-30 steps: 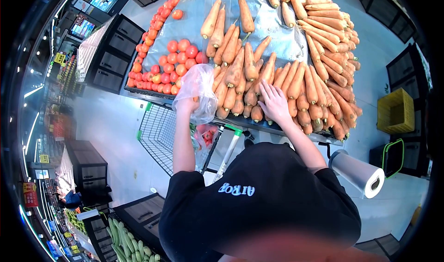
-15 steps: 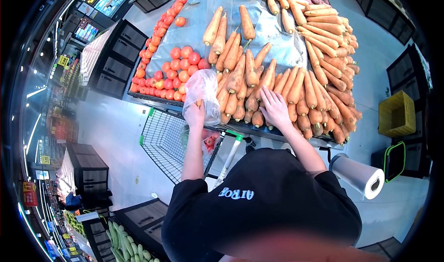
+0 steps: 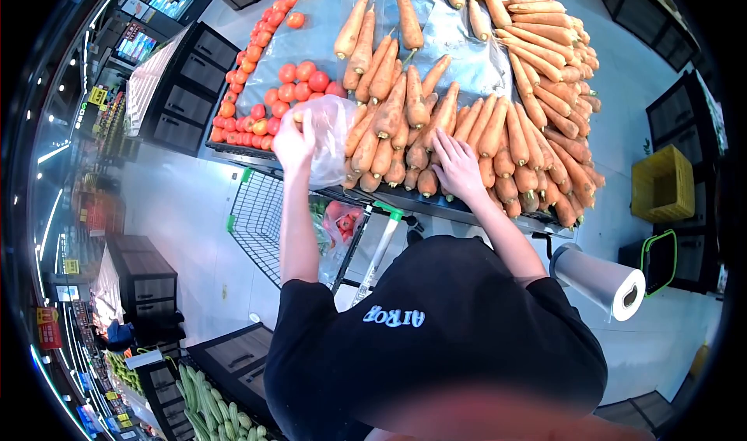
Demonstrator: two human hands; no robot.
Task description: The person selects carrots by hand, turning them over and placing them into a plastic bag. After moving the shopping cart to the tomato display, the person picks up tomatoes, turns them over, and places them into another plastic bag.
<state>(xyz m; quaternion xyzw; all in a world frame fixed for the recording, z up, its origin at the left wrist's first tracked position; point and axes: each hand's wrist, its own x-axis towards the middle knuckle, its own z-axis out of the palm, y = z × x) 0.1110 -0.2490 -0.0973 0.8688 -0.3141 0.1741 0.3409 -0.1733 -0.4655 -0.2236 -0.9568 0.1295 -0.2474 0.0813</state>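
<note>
A clear plastic bag (image 3: 331,145) hangs from my left hand (image 3: 295,141), whose fingers are closed on its edge beside the tomatoes. Some of the bag covers the near tomatoes and carrots. My right hand (image 3: 457,166) lies with fingers stretched out over the carrots (image 3: 492,130) at the front of the display, touching them and with none in its grasp. The carrots are piled in several rows, mostly with their thick ends towards me. Red tomatoes (image 3: 302,89) are heaped to the left of them.
Below my left arm stands a shopping cart (image 3: 259,214) with bagged red produce (image 3: 342,218) inside. A roll of plastic bags (image 3: 599,283) sticks out at the right. Farther right are a yellow crate (image 3: 662,188) and a black, green-rimmed basket (image 3: 660,262).
My left hand has shifted left with the bag, which looks more spread out. My right hand stays on the carrots. The whole view has moved slightly.
</note>
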